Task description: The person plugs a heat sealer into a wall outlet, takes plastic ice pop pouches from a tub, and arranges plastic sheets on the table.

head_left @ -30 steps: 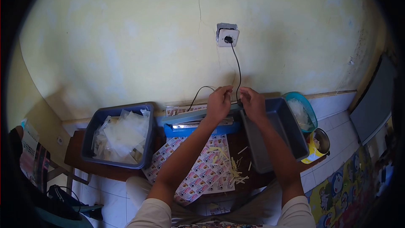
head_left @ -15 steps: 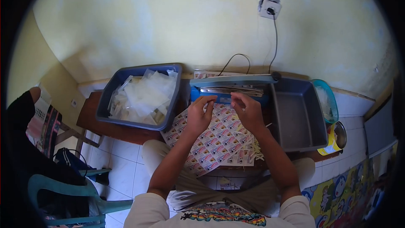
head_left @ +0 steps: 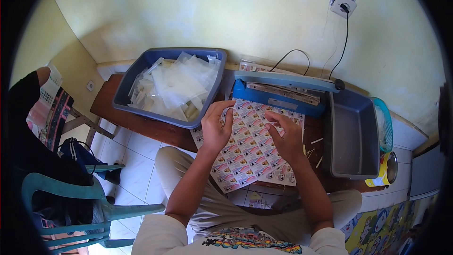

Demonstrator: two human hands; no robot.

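Above a printed sheet [head_left: 252,137] covered in small repeated labels, my left hand [head_left: 216,125] is held with its thumb and fingers apart, holding nothing I can see. My right hand [head_left: 287,137] hovers over the sheet's right part, fingers curved and apart, also without a visible object. Just beyond both hands stands a blue impulse sealer [head_left: 283,100], its long lever arm [head_left: 283,81] raised above the body. A second printed sheet [head_left: 281,175] shows beneath the first. Several thin paper strips [head_left: 319,160] lie to the right.
A blue-grey tub [head_left: 120,99] of clear plastic bags [head_left: 179,82] sits left; a grey tub [head_left: 354,137] stands right. Past it are a teal basket [head_left: 388,127] and a yellow can [head_left: 377,179]. A cord runs to a wall socket [head_left: 343,5]. A green chair [head_left: 61,186] is at lower left.
The view has swung left, so the furnishings appear farther right. My hands have drawn back from the sealer and spread farther apart over the sheet.
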